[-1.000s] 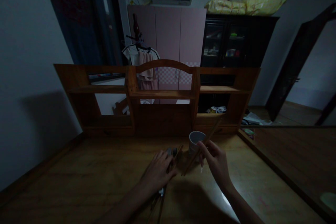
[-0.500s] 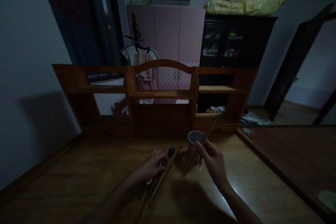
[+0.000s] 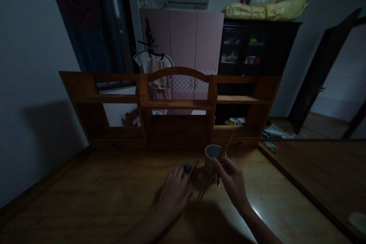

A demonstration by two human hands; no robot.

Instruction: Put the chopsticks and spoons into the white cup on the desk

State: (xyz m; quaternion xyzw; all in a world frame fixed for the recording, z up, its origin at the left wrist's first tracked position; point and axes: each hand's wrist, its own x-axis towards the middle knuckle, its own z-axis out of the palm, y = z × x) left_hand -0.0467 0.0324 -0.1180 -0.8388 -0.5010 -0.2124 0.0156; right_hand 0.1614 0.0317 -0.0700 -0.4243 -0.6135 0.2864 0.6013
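My right hand (image 3: 232,180) is closed around a pair of wooden chopsticks (image 3: 227,143), held slanting with the thin ends down near the tabletop. Behind the chopsticks stands a pale grey cup (image 3: 211,151), upright and partly covered by that hand. To the left, my left hand (image 3: 175,188) lies palm down with its fingers curled over a small bundle on the table. More chopsticks (image 3: 195,165) stick out past its fingers, beside a dark rounded end (image 3: 187,167) of something I cannot make out. The rest of the bundle is hidden under hand and forearm.
A wooden shelf unit (image 3: 176,103) rises along the back of the wooden table (image 3: 114,183). A white wall (image 3: 34,122) borders the left side. A raised wooden edge (image 3: 291,181) runs along the right. A clothes rack, wardrobe and dark cabinet stand farther back.
My left hand has moved right, turned more palm down, and now covers most of the bundle that showed before. My right hand keeps the chopsticks by the cup, almost unmoved.
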